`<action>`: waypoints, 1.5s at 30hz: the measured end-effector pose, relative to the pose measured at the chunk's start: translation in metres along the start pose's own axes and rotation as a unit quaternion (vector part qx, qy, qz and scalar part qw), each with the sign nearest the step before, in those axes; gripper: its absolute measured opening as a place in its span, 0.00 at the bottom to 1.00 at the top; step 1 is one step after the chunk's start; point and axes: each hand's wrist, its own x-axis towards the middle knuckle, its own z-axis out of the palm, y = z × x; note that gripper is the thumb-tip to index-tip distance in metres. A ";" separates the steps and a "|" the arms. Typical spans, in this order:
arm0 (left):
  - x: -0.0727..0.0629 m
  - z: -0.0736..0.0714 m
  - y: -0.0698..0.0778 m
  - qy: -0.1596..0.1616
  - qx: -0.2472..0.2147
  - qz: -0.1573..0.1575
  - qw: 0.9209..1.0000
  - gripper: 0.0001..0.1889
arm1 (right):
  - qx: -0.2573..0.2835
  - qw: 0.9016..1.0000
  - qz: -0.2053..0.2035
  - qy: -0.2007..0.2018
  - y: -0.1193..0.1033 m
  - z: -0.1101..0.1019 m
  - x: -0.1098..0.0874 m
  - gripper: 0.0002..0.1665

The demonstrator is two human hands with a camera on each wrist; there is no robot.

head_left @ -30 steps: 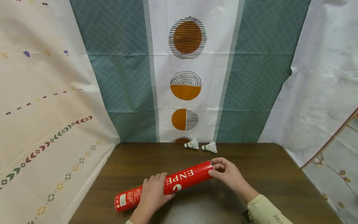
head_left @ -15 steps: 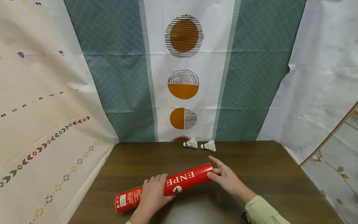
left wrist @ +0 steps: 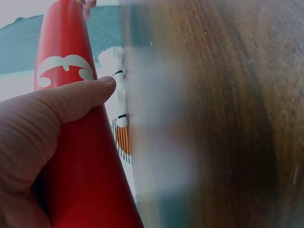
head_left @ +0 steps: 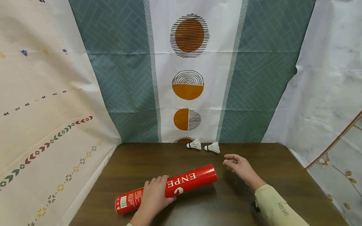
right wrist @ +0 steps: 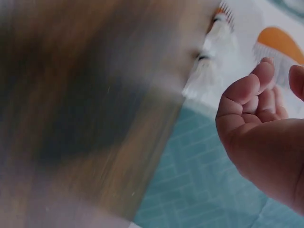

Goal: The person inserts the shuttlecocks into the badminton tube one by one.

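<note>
A long red shuttlecock tube (head_left: 192, 180) with white lettering lies slantwise across the front of the table, its right end raised off the surface. My left hand (head_left: 154, 199) grips it around the middle; in the left wrist view the thumb (left wrist: 80, 99) lies across the red wall. To the right of the tube's raised end, apart from it, hovers my right hand (head_left: 240, 168). Its fingers bend loosely around nothing, as the right wrist view of the hand (right wrist: 261, 133) shows. The inside of the tube is hidden.
Two white feather shuttlecocks, a left one (head_left: 195, 144) and a right one (head_left: 213, 147), lie side by side at the back edge of the dark wooden table (head_left: 147, 160). Behind it hangs a patterned cloth (head_left: 130, 94), with more cloth at both sides.
My right hand was touching the tube's raised end; it has let go and moved away to the right and slightly back. That end has dropped slightly, while the left hand keeps its hold.
</note>
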 end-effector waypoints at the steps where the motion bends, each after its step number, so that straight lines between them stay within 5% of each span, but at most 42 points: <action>1: 0.000 -0.001 0.000 -0.001 -0.001 -0.001 1.000 0.44 | -0.012 1.000 0.000 0.003 0.001 -0.003 0.005 0.29; 14: -0.001 -0.003 0.001 -0.013 -0.007 0.006 1.000 0.44 | -0.127 0.991 -0.042 0.000 -0.006 0.011 0.068 0.25; 20: -0.001 -0.004 0.002 -0.031 -0.019 0.013 0.999 0.44 | -0.151 0.988 -0.013 -0.006 0.006 0.017 0.079 0.24; 28: -0.003 -0.007 -0.002 -0.039 -0.023 0.004 0.999 0.44 | -0.174 0.983 -0.036 0.036 0.009 0.017 0.068 0.20; 36: -0.003 -0.006 -0.005 -0.030 -0.018 -0.004 0.999 0.45 | -0.171 0.980 -0.051 0.084 0.016 -0.008 0.034 0.16; 45: -0.002 -0.003 -0.004 -0.022 -0.010 0.001 1.000 0.44 | -0.135 0.989 -0.035 0.059 0.027 -0.012 0.019 0.36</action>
